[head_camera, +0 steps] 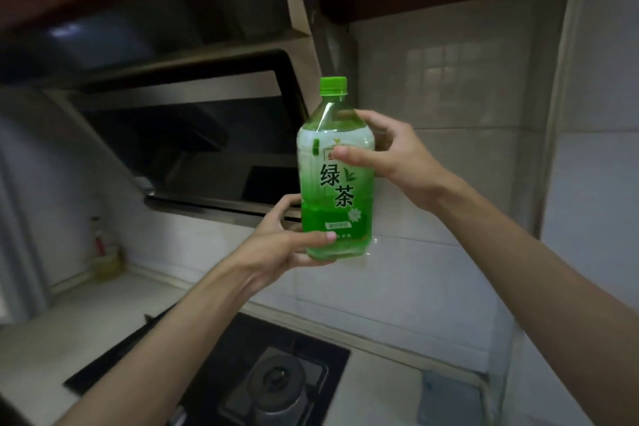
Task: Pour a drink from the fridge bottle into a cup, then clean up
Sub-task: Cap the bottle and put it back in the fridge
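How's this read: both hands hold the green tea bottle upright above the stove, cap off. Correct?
Not quite: the green cap is on, as the head view shows. The rest holds: left hand grips the base of the bottle, right hand its shoulder, upright above the stove.

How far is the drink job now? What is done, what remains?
Done: the bottle is out, held above the stove. In hand: left hand grips its base, right hand its upper part. Left: the cap is on and no cup shows, so opening, pouring, cleanup remain.
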`<state>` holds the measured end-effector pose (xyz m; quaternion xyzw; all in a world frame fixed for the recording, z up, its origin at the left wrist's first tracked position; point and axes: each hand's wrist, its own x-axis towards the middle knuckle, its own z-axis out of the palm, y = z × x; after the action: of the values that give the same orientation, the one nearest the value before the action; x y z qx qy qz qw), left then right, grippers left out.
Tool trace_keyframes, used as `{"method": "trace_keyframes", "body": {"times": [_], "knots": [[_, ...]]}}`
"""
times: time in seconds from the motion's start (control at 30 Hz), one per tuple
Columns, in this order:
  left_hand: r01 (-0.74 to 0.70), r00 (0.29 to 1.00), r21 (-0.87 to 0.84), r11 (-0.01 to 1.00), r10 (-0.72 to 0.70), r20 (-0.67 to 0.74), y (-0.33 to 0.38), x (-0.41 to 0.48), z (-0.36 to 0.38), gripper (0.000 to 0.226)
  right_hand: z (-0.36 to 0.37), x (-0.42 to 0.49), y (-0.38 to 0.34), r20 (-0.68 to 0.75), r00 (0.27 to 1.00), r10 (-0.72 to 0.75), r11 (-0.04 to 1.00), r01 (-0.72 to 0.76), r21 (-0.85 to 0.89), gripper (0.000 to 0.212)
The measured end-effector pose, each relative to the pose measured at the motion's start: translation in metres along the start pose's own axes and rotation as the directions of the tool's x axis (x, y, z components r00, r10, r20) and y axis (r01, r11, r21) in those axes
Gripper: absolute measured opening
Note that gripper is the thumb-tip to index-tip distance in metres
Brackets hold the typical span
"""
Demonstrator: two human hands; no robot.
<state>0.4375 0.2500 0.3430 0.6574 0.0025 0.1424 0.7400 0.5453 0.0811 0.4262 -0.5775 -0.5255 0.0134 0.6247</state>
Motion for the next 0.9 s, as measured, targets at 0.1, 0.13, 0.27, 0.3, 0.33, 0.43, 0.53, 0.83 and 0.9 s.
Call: {"method": "trace_keyframes", "body": {"times": [0.1, 0.13, 0.27, 0.3, 0.33, 0.43, 0.53, 0.83, 0.9], "knots": [[0.001, 0.998, 0.033, 0.999, 0.001, -0.069, 0.012, -0.025, -0.017, 0.077, 0.023, 0.007, -0.006, 0.066, 0.998, -0.007, 1.0, 0.005, 0.028, 0.058], [0.004, 0.996, 0.041, 0.999, 0.0, -0.091, 0.017, -0.034, -0.023, 0.078, 0.031, 0.009, -0.008, 0.093, 0.996, -0.007, 0.999, 0.004, 0.036, 0.058], [0.008, 0.983, 0.065, 0.998, 0.004, -0.182, 0.033, -0.073, -0.05, 0.075, 0.07, 0.021, -0.015, 0.19, 0.982, 0.0, 0.996, -0.018, 0.09, 0.063], [0.005, 0.977, 0.07, 0.998, 0.009, -0.211, 0.036, -0.083, -0.057, 0.074, 0.082, 0.023, -0.017, 0.21, 0.978, -0.002, 0.994, -0.021, 0.105, 0.062], [0.001, 0.971, 0.07, 0.998, 0.016, -0.24, 0.04, -0.093, -0.065, 0.072, 0.095, 0.026, -0.02, 0.234, 0.972, -0.011, 0.993, -0.018, 0.12, 0.06], [-0.009, 0.945, 0.076, 0.997, 0.033, -0.325, 0.047, -0.127, -0.089, 0.071, 0.137, 0.031, -0.028, 0.303, 0.952, -0.045, 0.986, -0.008, 0.169, 0.057], [-0.017, 0.909, 0.098, 0.995, 0.056, -0.414, 0.055, -0.166, -0.118, 0.076, 0.185, 0.035, -0.037, 0.368, 0.927, -0.071, 0.977, -0.009, 0.213, 0.057], [-0.029, 0.781, 0.127, 0.991, 0.102, -0.616, 0.073, -0.289, -0.204, 0.083, 0.334, 0.04, -0.067, 0.534, 0.834, -0.135, 0.942, -0.06, 0.331, 0.055], [-0.029, 0.759, 0.143, 0.989, 0.115, -0.641, 0.079, -0.315, -0.222, 0.079, 0.368, 0.039, -0.075, 0.547, 0.824, -0.146, 0.936, -0.065, 0.347, 0.054]]}}
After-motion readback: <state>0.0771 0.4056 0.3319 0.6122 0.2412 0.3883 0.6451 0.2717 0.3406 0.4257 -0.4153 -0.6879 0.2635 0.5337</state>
